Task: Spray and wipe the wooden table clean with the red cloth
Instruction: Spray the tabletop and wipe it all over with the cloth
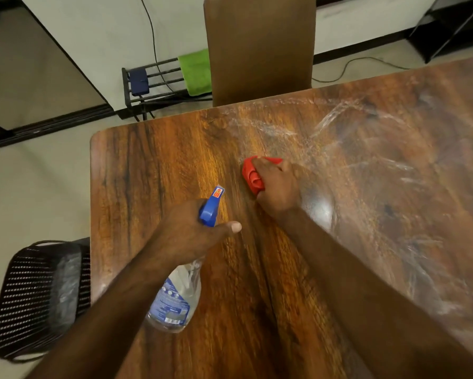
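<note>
- Head view: shows the wooden table (153,173) streaked with wet, whitish smears over its far and right parts, and looking drier on its left part.
- Presses the red cloth (253,173), bunched up, against the table top near its middle, under the right hand (277,187), with the fingers curled over the cloth and grasping it.
- Holds the spray bottle (175,296) above the table's near-left part, with the left hand (191,231) wrapped round the neck below the blue trigger head, thumb stretched out and nozzle aimed toward the table's far edge. Cannot tell whether a finger sits on the trigger.
- Beyond the table's far edge: a brown chair back (260,45) and a green towel (195,72) on a low rack. Beside its left edge: a black mesh object (38,294).
- Judged as mid-wipe: spray seems already laid on the right part, with rubbing in hand at the middle.
- Next probably calls for firm, overlapping strokes through the smears toward the table's right and far edges, then likely a fresh spray on its left part.
</note>
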`<action>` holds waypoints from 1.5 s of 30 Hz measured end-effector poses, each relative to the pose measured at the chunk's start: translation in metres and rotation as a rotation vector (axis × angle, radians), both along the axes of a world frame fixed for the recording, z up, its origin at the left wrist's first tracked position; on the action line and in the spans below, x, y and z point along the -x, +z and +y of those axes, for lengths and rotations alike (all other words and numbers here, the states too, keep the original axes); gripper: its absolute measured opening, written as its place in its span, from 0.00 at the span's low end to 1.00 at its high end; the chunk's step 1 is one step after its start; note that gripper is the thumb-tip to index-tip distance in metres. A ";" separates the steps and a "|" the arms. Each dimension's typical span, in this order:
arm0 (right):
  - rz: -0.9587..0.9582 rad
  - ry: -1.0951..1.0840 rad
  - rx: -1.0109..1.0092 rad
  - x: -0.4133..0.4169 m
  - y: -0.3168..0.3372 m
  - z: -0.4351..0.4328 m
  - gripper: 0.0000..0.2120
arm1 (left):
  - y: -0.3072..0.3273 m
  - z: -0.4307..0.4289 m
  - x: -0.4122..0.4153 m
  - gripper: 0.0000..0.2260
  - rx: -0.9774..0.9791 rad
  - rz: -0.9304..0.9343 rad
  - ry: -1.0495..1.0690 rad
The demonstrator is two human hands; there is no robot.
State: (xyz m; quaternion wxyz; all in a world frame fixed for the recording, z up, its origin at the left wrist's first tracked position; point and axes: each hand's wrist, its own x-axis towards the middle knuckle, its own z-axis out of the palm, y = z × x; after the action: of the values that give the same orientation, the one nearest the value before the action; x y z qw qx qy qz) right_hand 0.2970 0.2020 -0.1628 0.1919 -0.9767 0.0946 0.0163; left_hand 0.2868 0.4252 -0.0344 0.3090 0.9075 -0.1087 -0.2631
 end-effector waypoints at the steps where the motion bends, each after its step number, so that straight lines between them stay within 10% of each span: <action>1: 0.002 0.027 -0.013 0.016 -0.002 0.009 0.40 | 0.002 0.001 -0.001 0.24 0.012 -0.004 0.009; 13: 0.104 0.219 -0.047 0.148 -0.003 0.052 0.42 | 0.017 0.018 0.004 0.25 0.056 0.006 -0.063; 34: -0.032 -0.273 -0.027 -0.016 -0.002 -0.005 0.38 | 0.008 0.034 -0.049 0.26 0.168 -0.064 -0.096; 45: -0.040 0.104 0.035 -0.033 -0.013 0.021 0.40 | 0.015 0.028 -0.069 0.19 0.188 -0.007 0.007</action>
State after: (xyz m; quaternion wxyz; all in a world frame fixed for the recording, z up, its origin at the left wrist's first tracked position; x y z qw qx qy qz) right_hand 0.3298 0.2226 -0.1756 0.1756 -0.9836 0.0403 0.0050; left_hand 0.3563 0.4527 -0.0199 0.3935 0.8757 -0.1310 -0.2473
